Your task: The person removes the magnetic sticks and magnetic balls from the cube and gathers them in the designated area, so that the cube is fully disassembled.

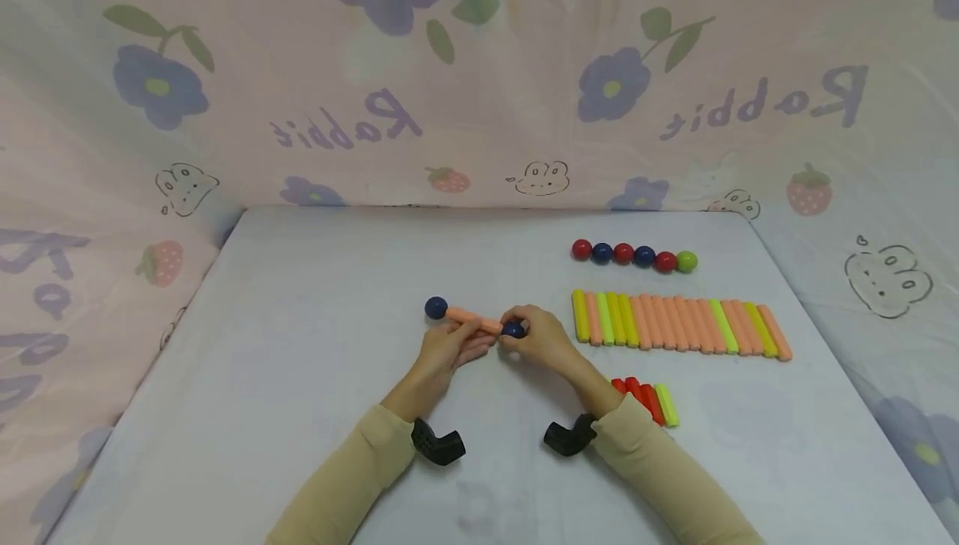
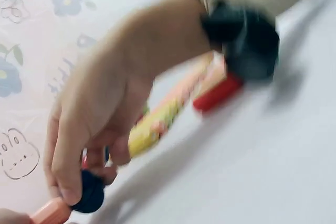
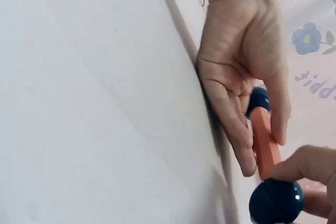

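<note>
An orange ridged stick [image 1: 474, 319] with a dark blue ball on each end is held over the middle of the table. My left hand [image 1: 447, 351] pinches the stick between thumb and fingers, as the right wrist view shows. The far-left blue ball [image 1: 435, 308] stays uncovered beyond that hand. My right hand [image 1: 541, 337] grips the other blue ball [image 3: 276, 201] with thumb and fingertips at the stick's right end. In the left wrist view, the right hand's fingers [image 2: 70, 177] curl over this ball, which sits against the stick's end.
A row of red, blue and green balls [image 1: 623, 254] lies at the back right. Below it runs a long row of orange, yellow and green sticks [image 1: 680, 323]. Several short red and yellow-green sticks [image 1: 650, 402] lie partly behind the right forearm. Patterned cloth [image 1: 479, 71] walls the table's back and sides.
</note>
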The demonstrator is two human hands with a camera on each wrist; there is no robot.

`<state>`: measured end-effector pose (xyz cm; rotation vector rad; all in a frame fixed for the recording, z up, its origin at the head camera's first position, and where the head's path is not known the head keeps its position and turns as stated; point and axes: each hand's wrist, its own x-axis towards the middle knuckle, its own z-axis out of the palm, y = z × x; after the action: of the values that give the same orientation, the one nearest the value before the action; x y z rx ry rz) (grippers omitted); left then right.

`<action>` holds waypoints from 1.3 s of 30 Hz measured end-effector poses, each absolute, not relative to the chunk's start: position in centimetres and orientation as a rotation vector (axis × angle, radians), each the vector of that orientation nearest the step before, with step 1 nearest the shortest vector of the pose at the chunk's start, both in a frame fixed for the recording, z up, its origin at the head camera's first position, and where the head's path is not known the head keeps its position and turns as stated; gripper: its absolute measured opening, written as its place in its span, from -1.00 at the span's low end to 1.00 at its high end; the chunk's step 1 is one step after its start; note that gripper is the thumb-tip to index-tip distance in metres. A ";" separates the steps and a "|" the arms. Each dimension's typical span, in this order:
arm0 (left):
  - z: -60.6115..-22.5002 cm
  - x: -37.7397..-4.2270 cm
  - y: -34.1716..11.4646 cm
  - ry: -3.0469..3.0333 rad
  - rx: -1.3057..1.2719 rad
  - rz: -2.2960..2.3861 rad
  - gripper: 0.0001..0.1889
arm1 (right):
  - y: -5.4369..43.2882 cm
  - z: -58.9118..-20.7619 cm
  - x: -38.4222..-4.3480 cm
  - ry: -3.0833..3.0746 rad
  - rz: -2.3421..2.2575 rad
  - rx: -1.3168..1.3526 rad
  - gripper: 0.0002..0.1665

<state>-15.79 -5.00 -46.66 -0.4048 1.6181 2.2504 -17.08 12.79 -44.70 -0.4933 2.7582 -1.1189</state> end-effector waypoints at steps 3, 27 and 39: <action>-46.8 -15.4 -4.8 1.584 -0.368 2.295 -0.64 | 13.3 -44.6 -17.3 2.754 -1.148 -0.558 -0.72; -46.1 -13.6 -7.8 2.662 0.255 1.730 -0.86 | 13.9 -44.9 -18.5 2.680 -1.057 -0.537 -0.75; -46.1 -15.6 -9.5 2.987 0.481 1.324 -0.73 | 13.5 -44.8 -18.9 2.701 -0.994 -0.544 -0.81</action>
<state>-15.56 -9.49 -46.13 0.4812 2.9871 1.3244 -18.86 13.46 -44.82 -0.5440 2.7007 -0.9943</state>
